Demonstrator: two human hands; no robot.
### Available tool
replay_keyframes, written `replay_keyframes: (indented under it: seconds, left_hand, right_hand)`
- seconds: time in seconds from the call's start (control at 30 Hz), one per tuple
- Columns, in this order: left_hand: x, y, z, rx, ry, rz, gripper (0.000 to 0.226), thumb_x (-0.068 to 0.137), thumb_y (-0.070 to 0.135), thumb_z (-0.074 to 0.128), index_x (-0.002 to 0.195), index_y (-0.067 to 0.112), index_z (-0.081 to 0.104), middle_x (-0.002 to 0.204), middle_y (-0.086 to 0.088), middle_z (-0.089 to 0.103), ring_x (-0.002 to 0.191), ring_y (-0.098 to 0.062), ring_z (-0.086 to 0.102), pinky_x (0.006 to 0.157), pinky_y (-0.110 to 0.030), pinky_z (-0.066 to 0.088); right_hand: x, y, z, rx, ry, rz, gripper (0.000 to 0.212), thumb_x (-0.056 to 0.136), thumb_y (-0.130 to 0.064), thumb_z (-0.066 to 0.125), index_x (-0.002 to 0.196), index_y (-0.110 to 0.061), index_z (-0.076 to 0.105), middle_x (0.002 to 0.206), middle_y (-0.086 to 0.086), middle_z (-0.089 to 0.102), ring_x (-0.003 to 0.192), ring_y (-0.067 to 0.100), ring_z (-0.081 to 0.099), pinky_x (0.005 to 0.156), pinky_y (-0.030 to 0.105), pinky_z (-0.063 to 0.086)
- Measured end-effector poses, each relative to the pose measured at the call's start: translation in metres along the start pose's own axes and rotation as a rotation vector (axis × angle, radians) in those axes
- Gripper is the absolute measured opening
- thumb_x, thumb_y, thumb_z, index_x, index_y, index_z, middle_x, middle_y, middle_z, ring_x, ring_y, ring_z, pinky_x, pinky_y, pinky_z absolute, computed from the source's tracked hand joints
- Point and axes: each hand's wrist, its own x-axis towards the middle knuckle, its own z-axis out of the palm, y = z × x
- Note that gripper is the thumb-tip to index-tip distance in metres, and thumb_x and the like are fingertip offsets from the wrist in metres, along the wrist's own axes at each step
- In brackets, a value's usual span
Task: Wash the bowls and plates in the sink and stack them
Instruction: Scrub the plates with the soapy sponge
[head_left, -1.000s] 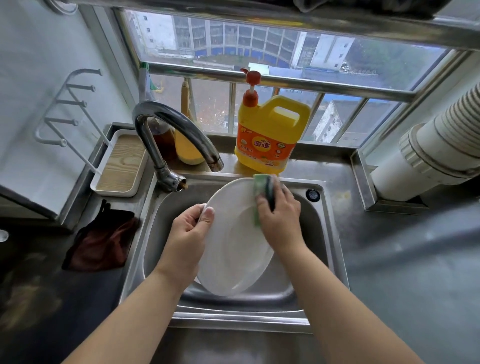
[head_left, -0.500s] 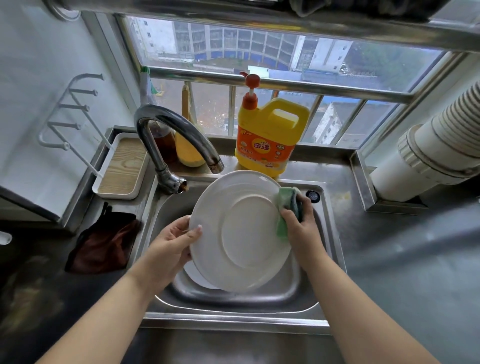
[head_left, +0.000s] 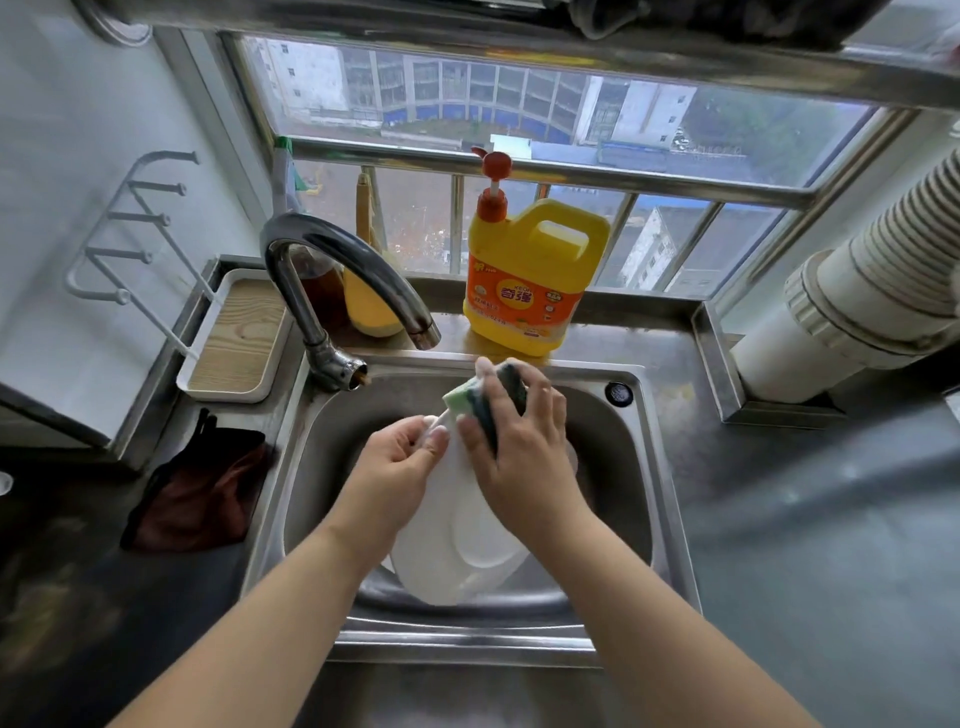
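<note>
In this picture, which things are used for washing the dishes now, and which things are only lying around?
In use:
- white plate, held on edge in the sink by the left hand
- green sponge, gripped by the right hand

Lying about:
- yellow detergent bottle behind the sink
- faucet, no water seen running
- dark cloth on the counter
- wooden tray

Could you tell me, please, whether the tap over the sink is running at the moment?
Off, as far as I can see: no stream shows below the spout of the tap, and none falls on the plate below.
</note>
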Motion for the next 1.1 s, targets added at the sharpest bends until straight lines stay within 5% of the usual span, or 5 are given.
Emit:
replay_keyframes:
  seconds: [0.2,0.43,0.63,0.87,1.1]
  left_hand:
    - [-0.008,0.004,-0.002,-0.096,0.058,0.024,0.021,0.098,0.014,0.048,0.090,0.004,0.066,0.075,-0.008,0.067,0.065,-0.017,0.063,0.055,-0.026,0.051]
    - [-0.004,0.003,-0.003,-0.063,0.057,0.044,0.019,0.096,0.011,0.050,0.091,0.003,0.067,0.075,-0.008,0.067,0.067,-0.015,0.061,0.060,-0.024,0.051]
    - [-0.008,0.004,-0.004,-0.104,0.070,0.034,0.021,0.096,0.011,0.050,0.087,0.008,0.069,0.073,-0.006,0.068,0.065,-0.014,0.063,0.057,-0.024,0.051]
    - [-0.007,0.007,-0.002,-0.133,0.055,0.044,0.020,0.096,0.010,0.050,0.089,0.008,0.068,0.075,-0.007,0.070,0.066,-0.015,0.064,0.059,-0.024,0.052]
    - [-0.010,0.006,-0.004,-0.170,0.092,0.032,0.033,0.096,0.012,0.049,0.076,0.022,0.074,0.074,-0.003,0.070,0.066,-0.013,0.065,0.058,-0.024,0.053]
  right_hand:
    - [0.022,0.027,-0.012,0.143,-0.033,0.361,0.057,0.097,-0.052,0.032,0.150,-0.035,0.018,0.153,0.000,0.014,0.140,0.019,0.008,0.114,0.040,0.014]
    - [0.005,-0.009,0.000,-0.010,-0.079,-0.050,0.061,0.096,-0.051,0.027,0.151,-0.035,0.006,0.148,-0.004,0.007,0.132,0.018,0.011,0.112,0.035,0.015]
    - [0.025,0.030,-0.009,0.236,0.016,0.319,0.057,0.097,-0.039,0.045,0.150,-0.030,0.023,0.149,0.003,0.027,0.136,0.024,0.020,0.111,0.035,0.021]
    - [0.007,-0.009,0.002,0.054,0.095,-0.052,0.056,0.092,-0.047,0.043,0.146,-0.034,0.032,0.143,0.004,0.039,0.125,0.017,0.027,0.103,0.034,0.028]
    - [0.026,0.037,-0.011,0.247,-0.059,0.522,0.055,0.100,-0.040,0.038,0.151,-0.028,0.021,0.153,0.006,0.025,0.137,0.029,0.019,0.112,0.043,0.021]
